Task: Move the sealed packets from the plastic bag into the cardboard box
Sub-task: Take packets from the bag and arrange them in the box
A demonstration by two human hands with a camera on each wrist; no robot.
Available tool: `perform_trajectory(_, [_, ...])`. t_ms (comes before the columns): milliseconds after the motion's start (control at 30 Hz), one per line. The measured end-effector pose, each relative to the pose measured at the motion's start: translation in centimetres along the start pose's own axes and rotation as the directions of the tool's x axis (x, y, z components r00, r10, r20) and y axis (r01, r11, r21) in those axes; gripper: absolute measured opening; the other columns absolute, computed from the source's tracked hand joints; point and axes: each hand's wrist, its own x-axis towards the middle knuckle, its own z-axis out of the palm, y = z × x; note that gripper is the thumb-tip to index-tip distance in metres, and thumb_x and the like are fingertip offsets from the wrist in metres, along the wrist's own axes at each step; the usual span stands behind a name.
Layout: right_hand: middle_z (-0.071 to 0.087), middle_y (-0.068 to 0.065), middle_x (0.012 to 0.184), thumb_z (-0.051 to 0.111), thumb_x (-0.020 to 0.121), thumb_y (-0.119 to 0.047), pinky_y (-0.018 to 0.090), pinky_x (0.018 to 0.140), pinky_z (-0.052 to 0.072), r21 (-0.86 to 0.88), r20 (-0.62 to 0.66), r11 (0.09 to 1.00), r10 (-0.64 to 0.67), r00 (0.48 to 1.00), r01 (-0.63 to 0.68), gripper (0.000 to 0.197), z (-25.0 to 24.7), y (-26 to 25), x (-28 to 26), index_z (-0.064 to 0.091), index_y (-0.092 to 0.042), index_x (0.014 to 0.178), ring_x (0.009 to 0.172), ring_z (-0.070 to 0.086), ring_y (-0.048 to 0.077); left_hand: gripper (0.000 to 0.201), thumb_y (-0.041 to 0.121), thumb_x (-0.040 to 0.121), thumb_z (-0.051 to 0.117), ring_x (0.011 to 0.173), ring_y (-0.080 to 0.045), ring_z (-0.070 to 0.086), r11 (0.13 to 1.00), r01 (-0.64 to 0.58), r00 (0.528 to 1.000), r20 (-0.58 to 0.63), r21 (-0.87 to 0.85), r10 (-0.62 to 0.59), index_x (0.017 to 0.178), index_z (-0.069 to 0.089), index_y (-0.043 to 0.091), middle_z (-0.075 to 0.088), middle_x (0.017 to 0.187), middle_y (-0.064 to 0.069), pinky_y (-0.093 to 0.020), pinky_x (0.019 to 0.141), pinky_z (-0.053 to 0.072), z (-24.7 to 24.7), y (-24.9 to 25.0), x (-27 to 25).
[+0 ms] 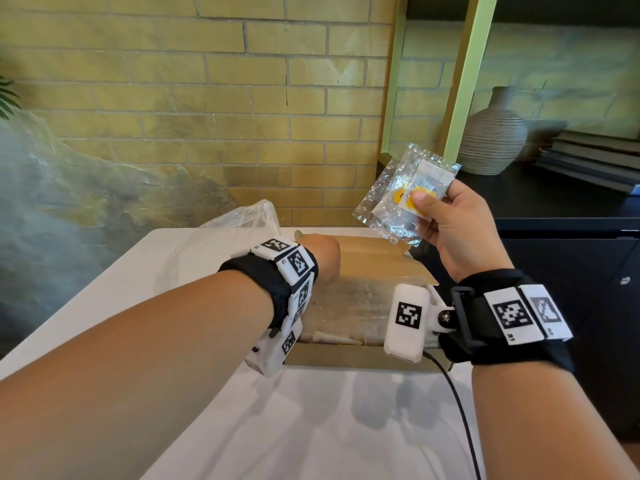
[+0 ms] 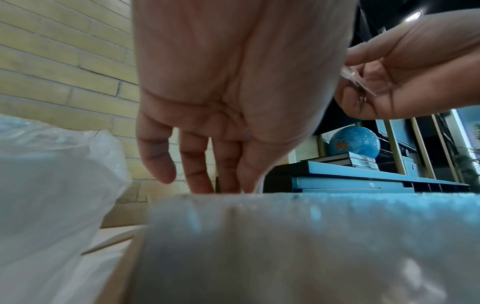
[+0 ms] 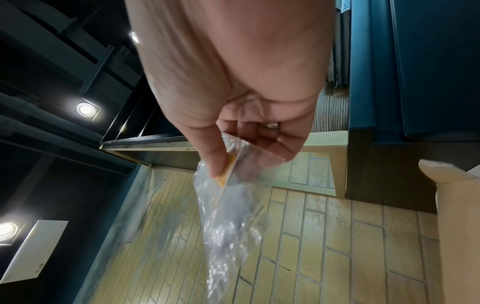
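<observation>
While the left grip [image 1: 320, 256] reaches slack-fingered into the cardboard box [image 1: 367, 258], clear packets [image 1: 403, 195] pinched in the raised right grip [image 1: 450, 220]

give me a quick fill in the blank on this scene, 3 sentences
1. The right hand holds clear packets pinched under its ____.
2. The left hand reaches down into the cardboard ____.
3. The plastic bag lies to the ____ of the box in the head view.

Missing words: thumb; box; left
</observation>
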Motion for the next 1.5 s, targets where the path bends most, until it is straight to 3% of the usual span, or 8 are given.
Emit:
perform_trajectory(133, [0.068, -0.002, 0.096, 0.056, 0.09, -0.008, 0.027, 0.073, 0.05, -0.067, -0.009, 0.997, 0.033, 0.999, -0.033, 0.021, -0.2, 0.3, 0.2, 0.061, -0.022, 0.105, 0.084, 0.062, 0.014, 0.027, 0.011, 0.094, 0.039, 0.092, -0.026, 0.055, 0.878, -0.15, 0.959, -0.282, -0.456, 0.017, 0.102, 0.064, 0.004, 0.061, 0.102, -0.012, -0.033, 0.083, 0.044, 0.1, -1.2, -1.2])
perform_trajectory(300, [0.069, 0.007, 0.1, 0.057, 0.09, -0.005, 0.023, 0.064, 0.05, -0.278, 0.035, 0.95, 0.156, 0.987, -0.14, 0.028, 0.2, 1.1, 0.3, 0.059, -0.013, 0.116, 0.079, 0.063, 0.015, 0.025, 0.027, 0.099, 0.038, 0.076, -0.015, 0.056, 0.109, -0.409, 0.91, -0.414, -0.906, -0.027, 0.093, 0.058, 0.015, 0.06, 0.084, -0.002, -0.022, 0.066, 0.046, -1.0, -0.5, -4.5])
perform_trajectory(400, [0.067, 0.006, 0.097, 0.053, 0.091, -0.001, 0.02, 0.059, 0.045, -0.342, 0.118, 0.925, 0.213, 0.97, -0.162, 0.031, 0.7, 1.0, 0.1, 0.059, -0.013, 0.119, 0.074, 0.06, 0.011, 0.013, 0.02, 0.093, 0.05, 0.079, -0.021, 0.056, 0.266, -0.509, 0.849, -0.528, -0.819, -0.001, 0.098, 0.059, 0.01, 0.059, 0.088, -0.009, -0.035, 0.075, 0.049, -0.7, -0.1, -4.6])
perform_trajectory(567, [0.068, 0.011, 0.101, 0.057, 0.089, -0.006, 0.042, 0.085, 0.055, -0.478, -0.018, 0.873, 0.099, 0.995, -0.095, 0.016, -0.2, 0.6, -0.1, 0.063, -0.018, 0.099, 0.095, 0.065, 0.025, 0.005, 0.009, 0.088, 0.057, 0.074, -0.021, 0.055, 0.415, -0.52, 0.783, -0.611, -0.746, -0.118, 0.088, 0.058, 0.004, 0.057, 0.081, -0.011, -0.035, 0.069, 0.048, -0.5, -1.6, -4.9])
perform_trajectory(800, [0.062, 0.002, 0.096, 0.055, 0.091, -0.012, 0.026, 0.084, 0.041, -0.915, 0.251, 0.355, 0.121, 0.96, 0.194, 0.021, 1.5, -1.1, -0.1, 0.066, -0.013, 0.109, 0.091, 0.053, 0.015, 0.027, 0.012, 0.089, 0.057, 0.076, -0.017, 0.056, 0.38, -0.528, 0.665, -0.648, -0.759, -0.372, 0.068, 0.049, 0.026, 0.055, 0.074, 0.006, -0.027, 0.065, 0.046, 0.0, -4.2, -5.7])
perform_trajectory(1000, [0.062, 0.007, 0.119, 0.047, 0.093, -0.006, 0.034, 0.094, 0.047, -0.924, 0.367, 0.03, 0.357, 0.859, 0.382, 0.035, 4.0, 0.4, 0.1, 0.06, -0.016, 0.123, 0.109, 0.057, 0.025, 0.03, 0.006, 0.091, 0.048, 0.067, -0.008, 0.049, 0.396, -0.546, 0.691, -0.664, -0.738, -0.285, 0.069, 0.049, 0.028, 0.054, 0.075, 0.007, -0.02, 0.06, 0.04, 0.0, -4.1, -6.6])
perform_trajectory(1300, [0.057, 0.006, 0.129, 0.047, 0.093, -0.006, 0.036, 0.098, 0.045, -0.902, 0.344, -0.083, 0.456, 0.821, 0.423, 0.039, 4.2, 1.3, 0.7, 0.054, -0.019, 0.13, 0.117, 0.053, 0.025, 0.016, 0.005, 0.09, 0.048, 0.083, -0.018, 0.054, 0.446, -0.51, 0.715, -0.651, -0.736, -0.255, 0.085, 0.056, 0.017, 0.059, 0.089, -0.002, -0.027, 0.075, 0.043, 0.5, -4.1, -6.9])
perform_trajectory(1500, [0.019, 0.006, 0.156, 0.044, 0.097, -0.034, 0.042, 0.115, 0.021, -0.918, 0.366, 0.071, 0.534, 0.762, 0.391, 0.061, 3.2, 2.0, -0.8, 0.017, -0.018, 0.149, 0.143, 0.02, 0.027, 0.025, 0.001, 0.093, 0.039, 0.081, -0.013, 0.05, 0.463, -0.491, 0.748, -0.629, -0.738, -0.209, 0.088, 0.056, 0.018, 0.057, 0.09, 0.002, -0.02, 0.062, 0.039, 0.9, -3.6, -7.1])
